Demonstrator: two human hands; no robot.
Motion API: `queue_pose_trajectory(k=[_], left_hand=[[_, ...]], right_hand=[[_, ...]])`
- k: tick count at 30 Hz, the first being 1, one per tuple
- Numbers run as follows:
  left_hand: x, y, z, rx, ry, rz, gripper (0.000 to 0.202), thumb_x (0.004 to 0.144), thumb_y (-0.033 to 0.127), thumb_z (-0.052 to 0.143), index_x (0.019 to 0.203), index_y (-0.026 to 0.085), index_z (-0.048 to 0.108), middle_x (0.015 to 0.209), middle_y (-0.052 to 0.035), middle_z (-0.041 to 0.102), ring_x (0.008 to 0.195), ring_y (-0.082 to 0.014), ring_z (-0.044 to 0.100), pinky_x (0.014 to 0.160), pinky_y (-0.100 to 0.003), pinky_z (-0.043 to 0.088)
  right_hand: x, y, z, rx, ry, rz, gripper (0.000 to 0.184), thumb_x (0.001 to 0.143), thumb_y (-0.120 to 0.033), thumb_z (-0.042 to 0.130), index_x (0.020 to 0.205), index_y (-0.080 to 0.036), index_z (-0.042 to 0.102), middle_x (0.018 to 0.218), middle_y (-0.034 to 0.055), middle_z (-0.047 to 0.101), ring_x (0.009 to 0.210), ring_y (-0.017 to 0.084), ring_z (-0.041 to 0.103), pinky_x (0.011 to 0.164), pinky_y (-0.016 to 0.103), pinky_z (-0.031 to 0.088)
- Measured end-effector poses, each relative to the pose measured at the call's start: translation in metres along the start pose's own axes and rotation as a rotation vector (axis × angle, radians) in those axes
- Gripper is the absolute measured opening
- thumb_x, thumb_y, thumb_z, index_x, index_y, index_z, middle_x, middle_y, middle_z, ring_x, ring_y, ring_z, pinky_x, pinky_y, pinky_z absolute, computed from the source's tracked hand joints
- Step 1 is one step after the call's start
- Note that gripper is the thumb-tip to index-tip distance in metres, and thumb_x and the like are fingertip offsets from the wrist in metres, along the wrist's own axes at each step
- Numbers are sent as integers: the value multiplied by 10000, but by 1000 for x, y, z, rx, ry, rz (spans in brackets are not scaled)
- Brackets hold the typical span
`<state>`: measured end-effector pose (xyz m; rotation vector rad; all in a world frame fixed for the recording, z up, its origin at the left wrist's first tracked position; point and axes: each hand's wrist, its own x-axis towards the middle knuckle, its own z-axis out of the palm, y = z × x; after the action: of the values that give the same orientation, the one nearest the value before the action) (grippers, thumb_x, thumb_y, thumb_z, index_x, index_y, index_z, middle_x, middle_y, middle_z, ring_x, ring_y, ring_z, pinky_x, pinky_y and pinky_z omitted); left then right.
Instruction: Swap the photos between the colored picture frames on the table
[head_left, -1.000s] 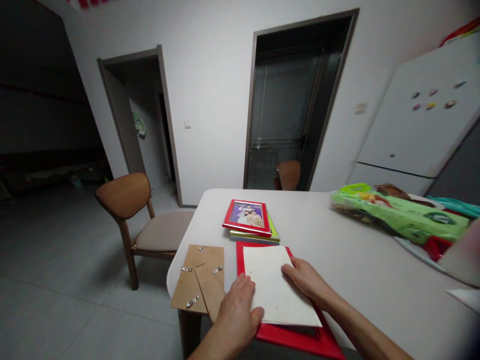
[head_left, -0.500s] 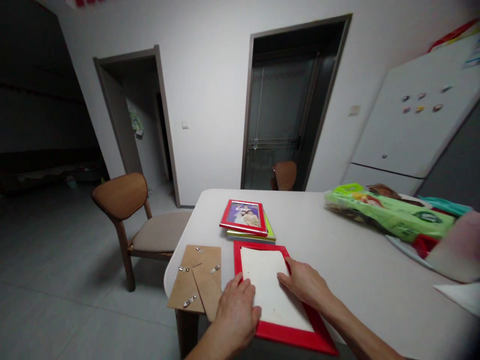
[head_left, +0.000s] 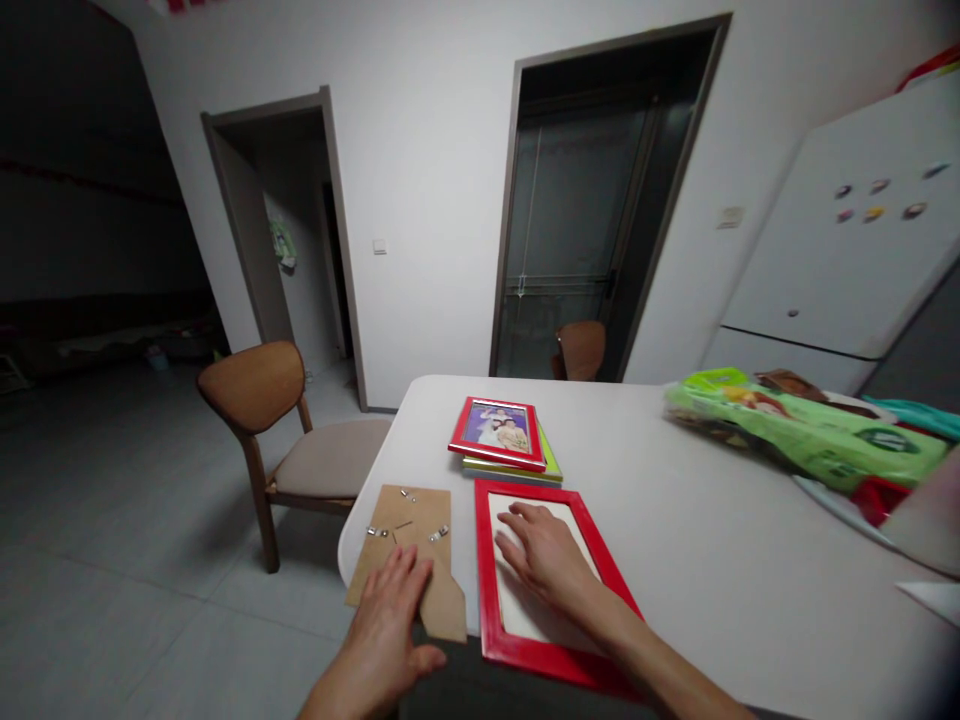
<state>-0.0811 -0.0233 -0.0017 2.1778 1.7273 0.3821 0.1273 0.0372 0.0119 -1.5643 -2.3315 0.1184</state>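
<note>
A red picture frame [head_left: 487, 590] lies face down near the table's front edge, with a white sheet [head_left: 517, 610] inside it. My right hand [head_left: 547, 555] rests flat on that sheet, fingers spread. Left of the frame lies a brown backing board [head_left: 401, 525] with small metal clips and a stand flap. My left hand [head_left: 394, 610] lies open on the board's near part. Behind the frame sits a stack of frames [head_left: 504, 440], a red one with a photo on top.
The white table [head_left: 697, 540] has a rounded left corner. Green snack packages [head_left: 802, 430] lie at the right. A wooden chair [head_left: 277, 420] stands left of the table, with two dark doorways and a white fridge [head_left: 847, 250] behind.
The white sheet has settled flat into the red frame. My left hand moved left from the sheet onto the brown backing board. My right hand slid to the sheet's middle.
</note>
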Motion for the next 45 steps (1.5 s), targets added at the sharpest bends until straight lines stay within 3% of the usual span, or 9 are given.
queue_pose_trajectory(k=[3,6,11,18,23,26,32,38,45], left_hand=[[-1,-32,2,89,131,-113,671,548,167,587,1188,143,386,1309,-121,299,1212,-250,223,982,-415,206],[1,-53,5,105,211,-109,593,572,128,554,1150,113,422,1272,-129,365,1184,-224,298,975,-358,255],[5,-51,0,75,261,-48,521,563,116,595,1073,105,491,1165,-134,491,1093,-224,428,941,-337,326],[11,6,3,-66,386,154,539,530,170,699,1035,159,510,1113,-119,534,1035,-241,478,895,-391,387],[22,56,23,-186,279,301,551,514,189,727,1022,152,520,1093,-119,547,1033,-250,473,891,-397,394],[29,71,32,-227,220,314,530,520,195,724,1012,150,532,1088,-115,550,1023,-246,476,887,-389,394],[39,71,43,-176,126,267,438,547,241,707,950,141,567,1091,-118,545,1022,-257,469,894,-384,368],[38,69,39,-109,50,261,259,624,261,644,851,148,591,1037,-91,573,1049,-256,440,928,-412,296],[32,64,43,-136,35,354,575,532,440,679,1019,186,511,1204,-96,455,1117,-260,377,968,-455,201]], right_hand=[[-4,-33,6,110,-7,-68,355,784,-381,359,1036,-198,530,957,82,560,899,199,463,759,308,311],[-6,-64,21,119,-34,-94,427,679,-481,475,999,-204,530,908,74,555,862,219,459,759,343,306],[-2,-81,35,225,-22,-53,461,580,-308,579,1022,-198,510,944,81,511,857,215,459,753,339,340],[-30,-30,-9,403,82,-20,525,582,-186,495,1106,-187,466,1010,75,491,963,199,431,862,327,337],[-66,20,-31,340,8,150,461,604,-244,474,1063,-209,504,1048,78,496,992,218,443,891,356,326],[-77,39,-31,313,-9,193,436,604,-252,469,1034,-211,527,1035,81,507,986,220,453,887,348,331],[-77,52,-16,256,-1,189,394,608,-270,468,980,-201,576,1014,84,530,969,227,463,875,347,327],[-74,56,-6,153,27,154,376,627,-300,488,975,-204,593,1022,83,536,971,232,443,852,358,320],[-56,68,-10,62,55,140,333,748,-299,369,996,-218,578,983,72,535,903,200,455,790,330,345]])
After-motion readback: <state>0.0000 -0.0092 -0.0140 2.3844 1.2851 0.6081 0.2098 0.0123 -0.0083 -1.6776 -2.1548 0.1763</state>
